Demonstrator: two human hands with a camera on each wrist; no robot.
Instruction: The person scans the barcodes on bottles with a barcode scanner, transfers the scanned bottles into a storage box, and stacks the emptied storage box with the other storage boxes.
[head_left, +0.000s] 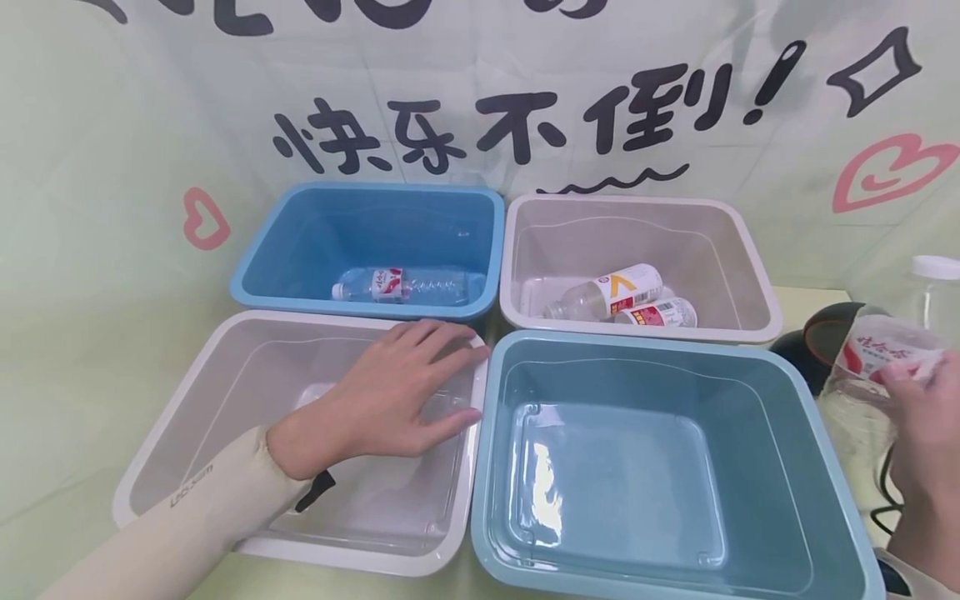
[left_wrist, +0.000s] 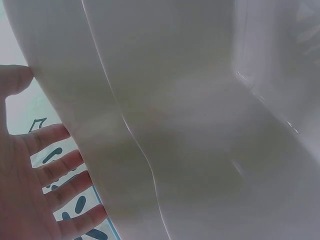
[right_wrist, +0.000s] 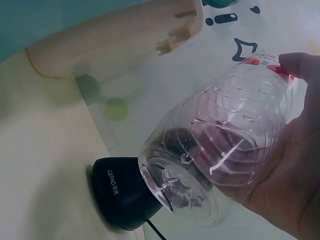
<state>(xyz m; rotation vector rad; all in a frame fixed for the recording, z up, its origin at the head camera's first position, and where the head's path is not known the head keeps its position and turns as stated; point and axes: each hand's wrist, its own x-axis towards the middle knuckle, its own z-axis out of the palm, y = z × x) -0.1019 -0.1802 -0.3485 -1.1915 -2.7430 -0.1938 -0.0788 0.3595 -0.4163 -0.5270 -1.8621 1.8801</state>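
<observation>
My left hand (head_left: pixel 386 396) reaches over the pale grey bin (head_left: pixel 176 400) at front left, its fingers spread and its fingertips by the right rim. In the left wrist view the fingers (left_wrist: pixel 62 192) look fairly straight along that rim. At the far right my right hand (head_left: pixel 926 433) holds a clear plastic bottle (head_left: pixel 858 417) with a red and white label. The right wrist view shows the thumb on the label and the clear ridged bottle body (right_wrist: pixel 215 125) tilted, its base toward a black device (right_wrist: pixel 125 192).
A teal bin (head_left: pixel 622 483) stands at front right. Behind are a blue bin (head_left: pixel 367 221) with a labelled bottle (head_left: pixel 408 286) lying in it and a pale bin (head_left: pixel 637 217) holding two bottles. Another clear bottle with a white cap (head_left: pixel 937 267) stands at right. A black cable (head_left: pixel 885 500) runs there.
</observation>
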